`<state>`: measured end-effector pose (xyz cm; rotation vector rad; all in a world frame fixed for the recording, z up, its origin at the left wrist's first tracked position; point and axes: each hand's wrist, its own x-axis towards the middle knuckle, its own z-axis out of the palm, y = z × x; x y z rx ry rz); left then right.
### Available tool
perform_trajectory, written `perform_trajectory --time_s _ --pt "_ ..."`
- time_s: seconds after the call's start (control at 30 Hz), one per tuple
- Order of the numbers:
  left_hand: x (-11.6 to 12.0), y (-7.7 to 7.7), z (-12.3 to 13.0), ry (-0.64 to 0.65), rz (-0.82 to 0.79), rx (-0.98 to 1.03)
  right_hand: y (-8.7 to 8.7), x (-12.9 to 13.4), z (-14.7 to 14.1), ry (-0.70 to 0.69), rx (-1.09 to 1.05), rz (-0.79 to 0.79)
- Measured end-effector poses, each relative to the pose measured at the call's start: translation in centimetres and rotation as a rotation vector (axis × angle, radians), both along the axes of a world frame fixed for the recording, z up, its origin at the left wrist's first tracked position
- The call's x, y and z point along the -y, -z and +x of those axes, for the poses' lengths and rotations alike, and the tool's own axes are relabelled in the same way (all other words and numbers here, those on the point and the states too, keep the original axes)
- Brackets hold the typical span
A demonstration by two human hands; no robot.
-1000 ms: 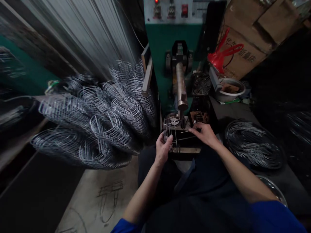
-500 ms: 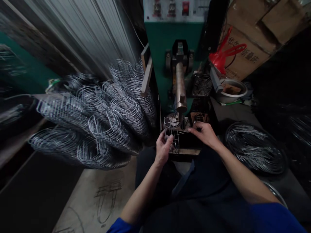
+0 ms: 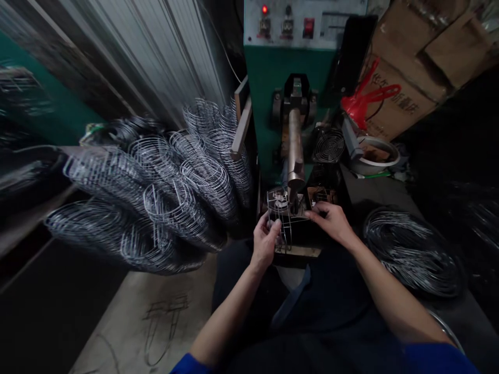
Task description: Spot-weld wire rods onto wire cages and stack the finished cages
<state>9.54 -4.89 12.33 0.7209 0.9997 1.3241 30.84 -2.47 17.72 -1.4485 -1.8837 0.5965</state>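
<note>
My left hand (image 3: 265, 240) is closed on a small wire frame (image 3: 289, 236) and holds it upright just below the electrode arm (image 3: 295, 150) of a green machine. My right hand (image 3: 332, 222) pinches the right end of a thin wire rod (image 3: 299, 217) between thumb and fingertips. The rod runs leftward toward the frame under the electrode tip; whether it touches the frame I cannot tell. Part of the frame is hidden behind my left fingers.
Stacks of bent wire frames (image 3: 167, 208) stand at my left. A bundle of wire rods (image 3: 413, 252) lies at my right, with a metal bowl (image 3: 376, 165) behind it. A red plastic object (image 3: 364, 101) and cardboard boxes (image 3: 405, 104) are at back right. The machine's panel (image 3: 335, 23) shows a lit red lamp.
The view has tilted up slightly, bringing the lit lamp on the panel into sight. Both hands keep their holds, and the wire frame leans a little differently under the electrode.
</note>
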Motion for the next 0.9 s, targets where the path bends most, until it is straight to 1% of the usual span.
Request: perform_trajectory --time_s 0.2,0.33,0.57,0.9 --pt "-0.6 -0.3 1.1 -0.016 0.008 -0.03 0.3 -0.9 -0.2 -0.036 -0.019 -0.004" --pt "-0.8 -0.2 1.1 -0.028 0.018 -0.017 0.9 -1.7 0.1 -0.027 -0.011 -0.001" --pt "-1.1 0.0 1.3 -0.034 -0.015 0.023 2.0 -2.9 0.6 -0.038 -0.045 -0.025" --pt "-2.3 0.4 1.5 -0.048 -0.001 0.065 1.7 -3.8 0.8 -0.079 -0.066 -0.034"
